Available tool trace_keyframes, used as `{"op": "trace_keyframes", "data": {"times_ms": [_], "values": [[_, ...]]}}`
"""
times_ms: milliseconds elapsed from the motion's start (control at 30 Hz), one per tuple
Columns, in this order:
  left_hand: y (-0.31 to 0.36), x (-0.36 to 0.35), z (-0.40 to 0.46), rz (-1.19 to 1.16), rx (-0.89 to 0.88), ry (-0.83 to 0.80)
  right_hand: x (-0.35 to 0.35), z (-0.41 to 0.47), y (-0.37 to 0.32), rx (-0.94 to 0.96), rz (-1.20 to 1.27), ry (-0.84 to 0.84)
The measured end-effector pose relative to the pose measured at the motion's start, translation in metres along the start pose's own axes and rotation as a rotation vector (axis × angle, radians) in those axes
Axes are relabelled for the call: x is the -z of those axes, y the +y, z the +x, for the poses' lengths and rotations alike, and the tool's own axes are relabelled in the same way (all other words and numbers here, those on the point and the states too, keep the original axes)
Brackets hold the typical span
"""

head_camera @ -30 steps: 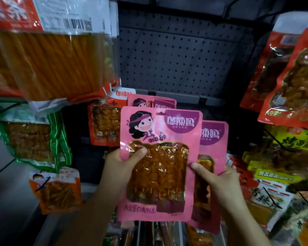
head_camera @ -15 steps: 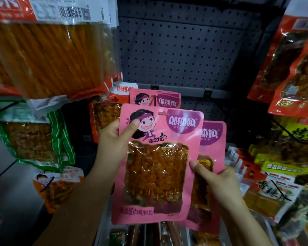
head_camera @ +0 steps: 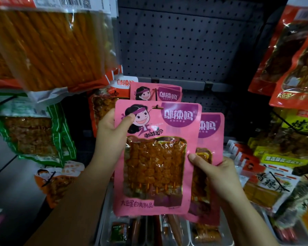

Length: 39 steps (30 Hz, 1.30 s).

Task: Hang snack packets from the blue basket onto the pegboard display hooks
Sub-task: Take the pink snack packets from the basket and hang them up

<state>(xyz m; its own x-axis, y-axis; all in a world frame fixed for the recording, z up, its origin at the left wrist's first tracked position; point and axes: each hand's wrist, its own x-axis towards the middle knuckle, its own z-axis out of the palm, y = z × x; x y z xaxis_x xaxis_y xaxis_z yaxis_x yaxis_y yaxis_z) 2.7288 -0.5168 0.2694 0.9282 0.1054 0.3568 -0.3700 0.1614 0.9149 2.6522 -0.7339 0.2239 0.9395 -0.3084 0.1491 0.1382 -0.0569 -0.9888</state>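
Note:
A pink snack packet with a cartoon face and a clear window is held upright in front of the dark pegboard. My left hand grips its upper left edge, thumb on the cartoon face. My right hand holds a second pink packet behind the first, thumb at the first packet's right edge. Several matching pink packets hang on a hook just behind. The hang hole of the front packet sits just below them. The blue basket is out of view.
A big clear bag of orange sticks hangs at upper left, green packets below it. Red-orange packets hang at upper right, yellow and white ones lower right. Trays of small snacks lie below my hands.
My left hand slid up the front packet from its middle to the upper left corner. The packet rose a little toward the hanging pink packets.

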Motion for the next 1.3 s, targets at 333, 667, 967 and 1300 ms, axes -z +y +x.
{"op": "trace_keyframes", "data": {"times_ms": [333, 667, 967, 1300], "values": [[-0.007, -0.003, -0.006, 0.031, 0.008, 0.021, 0.007, -0.004, 0.008, -0.022, -0.015, -0.004], [0.002, -0.009, 0.008, 0.336, -0.167, -0.010, 0.003, -0.011, 0.009, -0.031, 0.077, -0.004], [-0.007, -0.013, 0.025, 0.333, -0.112, -0.004, 0.002, 0.002, 0.016, -0.041, 0.005, -0.006], [-0.013, -0.021, 0.061, 0.478, -0.199, -0.040, 0.011, 0.025, 0.026, -0.052, -0.043, 0.207]]}}
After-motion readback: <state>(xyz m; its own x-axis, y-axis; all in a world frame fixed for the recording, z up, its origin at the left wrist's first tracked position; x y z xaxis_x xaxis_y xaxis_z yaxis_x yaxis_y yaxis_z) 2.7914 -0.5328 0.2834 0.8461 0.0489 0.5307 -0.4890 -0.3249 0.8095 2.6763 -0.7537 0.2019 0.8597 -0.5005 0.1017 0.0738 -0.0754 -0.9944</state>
